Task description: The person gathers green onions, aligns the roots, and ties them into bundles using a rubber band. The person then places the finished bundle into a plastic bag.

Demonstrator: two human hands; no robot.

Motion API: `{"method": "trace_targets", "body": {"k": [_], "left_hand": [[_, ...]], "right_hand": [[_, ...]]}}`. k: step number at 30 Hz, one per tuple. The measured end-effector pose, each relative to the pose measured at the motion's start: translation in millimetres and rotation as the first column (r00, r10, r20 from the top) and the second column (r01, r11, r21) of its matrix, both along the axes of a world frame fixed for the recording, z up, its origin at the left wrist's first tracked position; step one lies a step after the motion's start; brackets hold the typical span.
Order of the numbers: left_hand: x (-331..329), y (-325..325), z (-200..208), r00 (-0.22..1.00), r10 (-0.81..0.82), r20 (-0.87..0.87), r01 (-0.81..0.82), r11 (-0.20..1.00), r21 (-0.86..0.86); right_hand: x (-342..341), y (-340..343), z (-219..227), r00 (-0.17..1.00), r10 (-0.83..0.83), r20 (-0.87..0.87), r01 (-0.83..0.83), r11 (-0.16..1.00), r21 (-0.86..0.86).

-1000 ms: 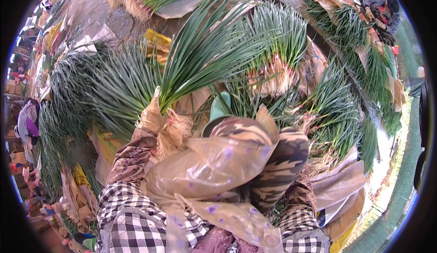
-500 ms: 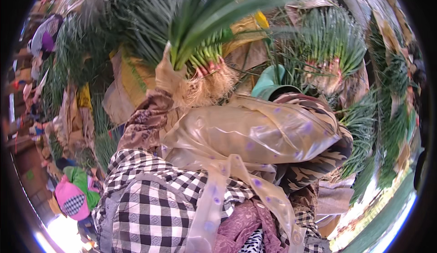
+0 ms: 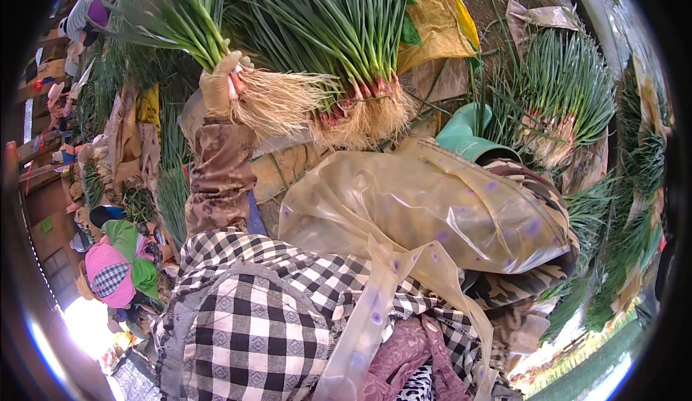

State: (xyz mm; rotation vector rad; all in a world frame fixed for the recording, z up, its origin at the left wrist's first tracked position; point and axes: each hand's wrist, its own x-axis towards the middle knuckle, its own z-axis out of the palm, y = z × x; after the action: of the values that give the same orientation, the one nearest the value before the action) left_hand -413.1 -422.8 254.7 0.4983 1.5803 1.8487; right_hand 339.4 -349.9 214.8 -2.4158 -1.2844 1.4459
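My left hand (image 3: 218,87), in a pale glove, is closed around a bunch of spring onions (image 3: 205,44) just above the roots. The long green leaves point up and left; the pale roots (image 3: 281,102) hang out to the right. Beside it, nearly touching those roots, lies a larger pile of spring onions (image 3: 367,76) with reddish bulbs and tangled roots toward me. My right hand is out of sight; only a bit of brown patterned sleeve shows at the lower right, beyond my knee.
A clear plastic apron (image 3: 425,213) covers my lap, and a green rubber boot (image 3: 468,134) is on my foot. Another spring onion bundle (image 3: 566,94) lies to the right. A yellow sack (image 3: 436,22) is behind the pile. A person in a pink cap (image 3: 112,275) is at the left.
My left hand has moved left with the bunch, away from the pile, and its roots now swing out to the right. The pile's leaves now show more fully.
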Motion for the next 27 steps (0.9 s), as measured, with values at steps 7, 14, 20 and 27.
{"method": "trace_targets", "body": {"k": [7,14,20,27], "left_hand": [[31.8,18.2,-31.4,0.997,-0.077,0.013,0.078,0.978,-0.194],[41.2,9.1,-140.6,0.984,0.015,0.175,0.051,0.928,-0.369],[88.6,-20.4,-166.2,0.967,0.008,0.256,0.075,0.946,-0.314],[119.1,3.2,-109.3,0.971,0.067,0.228,0.014,0.941,-0.339]], "right_hand": [[-127.0,171.2,182.1,0.889,0.41,0.207,-0.455,0.732,0.507],[-344.8,231.1,153.8,0.255,0.938,0.236,-0.931,0.172,0.321],[-478.5,164.0,10.2,0.1,0.995,-0.004,-0.995,0.1,0.026],[-501.5,99.8,-97.1,-0.259,0.891,0.372,-0.963,-0.209,-0.17]]}}
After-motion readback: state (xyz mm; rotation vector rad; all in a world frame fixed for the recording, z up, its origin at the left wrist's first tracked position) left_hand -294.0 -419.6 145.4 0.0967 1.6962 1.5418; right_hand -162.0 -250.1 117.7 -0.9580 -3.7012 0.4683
